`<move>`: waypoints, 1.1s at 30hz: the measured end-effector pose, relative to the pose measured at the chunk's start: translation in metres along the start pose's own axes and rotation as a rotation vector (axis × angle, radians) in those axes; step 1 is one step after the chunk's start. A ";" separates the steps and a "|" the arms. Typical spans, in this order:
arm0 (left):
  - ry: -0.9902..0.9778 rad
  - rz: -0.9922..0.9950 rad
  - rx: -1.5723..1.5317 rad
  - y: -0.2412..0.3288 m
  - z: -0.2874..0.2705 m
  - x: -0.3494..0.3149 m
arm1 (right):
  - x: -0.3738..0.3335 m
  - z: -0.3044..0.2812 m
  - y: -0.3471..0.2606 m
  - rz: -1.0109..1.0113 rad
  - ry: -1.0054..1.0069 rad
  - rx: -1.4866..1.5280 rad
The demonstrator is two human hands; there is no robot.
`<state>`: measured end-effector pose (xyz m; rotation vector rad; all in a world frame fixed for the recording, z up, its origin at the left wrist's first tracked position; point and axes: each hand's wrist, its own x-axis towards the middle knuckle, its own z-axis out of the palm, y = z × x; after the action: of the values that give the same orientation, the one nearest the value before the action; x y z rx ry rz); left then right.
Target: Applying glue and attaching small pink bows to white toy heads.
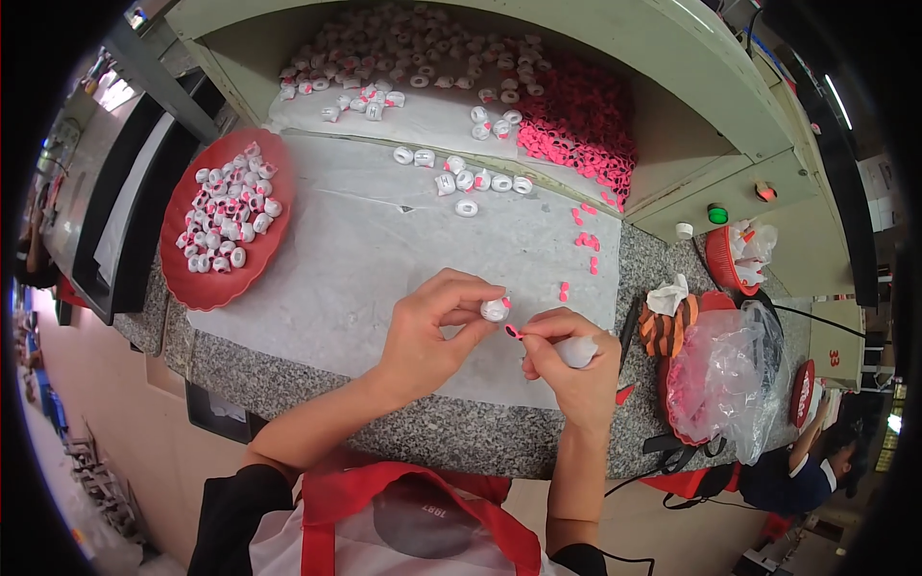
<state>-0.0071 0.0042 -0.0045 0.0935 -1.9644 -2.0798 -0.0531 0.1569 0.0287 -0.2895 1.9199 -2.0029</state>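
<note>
My left hand (427, 326) pinches a small round white piece (495, 310) with a bit of pink at its edge. Just right of it, my right hand (581, 379) holds a small pink bow-shaped piece (514, 331) with a dark patch between thumb and fingertips. The two pieces are close but apart. A whitish rounded object (578, 352), perhaps a small bottle, is tucked in my right palm; its lower part is hidden. Beyond my hands, a row of similar white pieces (467, 208) and several loose pink pieces (564, 291) lie on a white sheet (327, 250).
A red scalloped tray (173, 240) heaped with white-and-pink pieces stands left. The shelf (711, 178) at the back holds white pieces and a pink pile (576, 125). At right are a red basket (722, 259), a plastic bag (740, 374) and a striped orange-black item (669, 326). Another person (797, 470) is far right.
</note>
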 end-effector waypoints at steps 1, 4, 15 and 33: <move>-0.012 0.047 0.049 0.001 0.001 0.000 | -0.001 0.001 0.000 0.000 0.002 0.000; -0.013 0.054 0.079 0.003 0.002 -0.002 | -0.002 0.005 -0.001 0.087 0.031 -0.096; -0.104 0.034 -0.027 0.007 -0.001 -0.003 | -0.005 0.006 0.011 0.003 0.123 -0.133; -0.178 -0.088 -0.229 0.005 -0.006 -0.002 | -0.003 0.004 0.013 -0.028 0.044 -0.152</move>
<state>-0.0027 -0.0010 0.0000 -0.0537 -1.8302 -2.4301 -0.0471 0.1540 0.0159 -0.3153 2.1107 -1.8984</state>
